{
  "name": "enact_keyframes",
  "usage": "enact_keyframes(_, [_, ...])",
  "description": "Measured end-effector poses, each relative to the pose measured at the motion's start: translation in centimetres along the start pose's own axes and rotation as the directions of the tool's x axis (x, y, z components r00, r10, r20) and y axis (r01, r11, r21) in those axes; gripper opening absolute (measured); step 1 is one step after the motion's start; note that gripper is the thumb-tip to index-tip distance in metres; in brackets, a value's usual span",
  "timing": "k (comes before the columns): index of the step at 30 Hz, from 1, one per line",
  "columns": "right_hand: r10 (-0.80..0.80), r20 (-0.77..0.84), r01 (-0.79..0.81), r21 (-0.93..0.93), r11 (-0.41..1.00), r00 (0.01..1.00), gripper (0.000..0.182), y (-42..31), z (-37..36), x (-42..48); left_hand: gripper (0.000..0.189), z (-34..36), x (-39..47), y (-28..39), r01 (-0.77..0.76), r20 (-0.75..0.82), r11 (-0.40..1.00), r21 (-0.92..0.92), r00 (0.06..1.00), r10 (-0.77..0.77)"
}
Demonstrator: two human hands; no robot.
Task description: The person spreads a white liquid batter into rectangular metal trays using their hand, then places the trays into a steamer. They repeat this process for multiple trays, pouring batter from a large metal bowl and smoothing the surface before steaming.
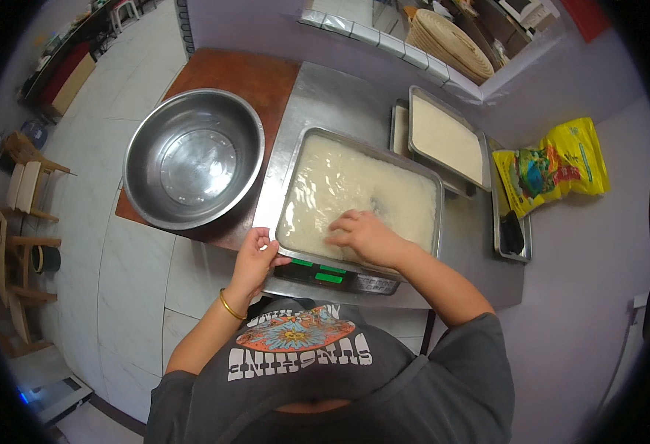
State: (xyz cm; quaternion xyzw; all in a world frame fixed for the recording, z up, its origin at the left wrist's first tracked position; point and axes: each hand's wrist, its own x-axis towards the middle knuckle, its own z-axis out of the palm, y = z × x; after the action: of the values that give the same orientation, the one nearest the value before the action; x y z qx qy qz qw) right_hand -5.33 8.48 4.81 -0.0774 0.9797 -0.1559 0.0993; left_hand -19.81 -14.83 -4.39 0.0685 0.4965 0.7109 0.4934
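A rectangular metal tray (441, 222) rests on a digital scale (336, 277) with green displays and a keypad. In the tray lie pale grains (358, 166), which look like rice, under shiny water. My left hand (258, 258), with a gold bangle at the wrist, grips the tray's near left corner, thumb on the rim and fingers at its outer side. Over the near part of the grains is my right hand (361, 236), its fingers bent and apart, at the water's surface; whether the fingertips go in is hard to tell. A darker hollow shows just beyond this hand.
A big steel basin (197, 161) stands at the left on a brown board (236, 66). At the back right, a tray of pale grains (447, 139) rests on other trays. A yellow printed bag (560, 166) leans by the wall, beside a small tray (524, 252) holding something black.
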Motion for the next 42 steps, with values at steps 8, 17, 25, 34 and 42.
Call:
enact_keyframes(8, [-0.054, 0.008, 0.055, -0.069, 0.996, 0.998, 0.033, -0.1, 0.9, 0.5, 0.015, 0.6, 0.2, 0.0, -0.023, -0.010, 0.999, 0.026, 1.000, 0.023])
enact_keyframes(17, [-0.161, -0.124, 0.146, -0.121, 0.982, 0.979, 0.029, -1.2, 3.2, 5.8, 0.014, 0.4, 0.1, 0.5, -0.022, -0.004, 1.000, 0.022, 1.000, 0.022])
enact_keyframes(25, [-0.015, 0.064, 0.019, -0.064, 0.998, 0.998, 0.032, -1.6, 1.7, 2.4, 0.018, 0.5, 0.2, 0.4, -0.021, -0.005, 1.000, 0.011, 1.000, 0.021])
enact_keyframes(34, [0.108, 0.123, -0.105, -0.028, 0.994, 0.987, 0.035, 0.6, -0.4, -4.0, 0.014, 1.3, 0.2, 0.4, -0.005, -0.048, 1.000, 0.021, 0.999, 0.006])
enact_keyframes(42, [0.196, -0.121, -0.197, 0.006, 0.980, 0.973, 0.020, 2.1, 2.6, -11.7, 0.016, 1.5, 0.4, -0.1, 0.006, -0.020, 1.000, 0.015, 1.000, -0.006])
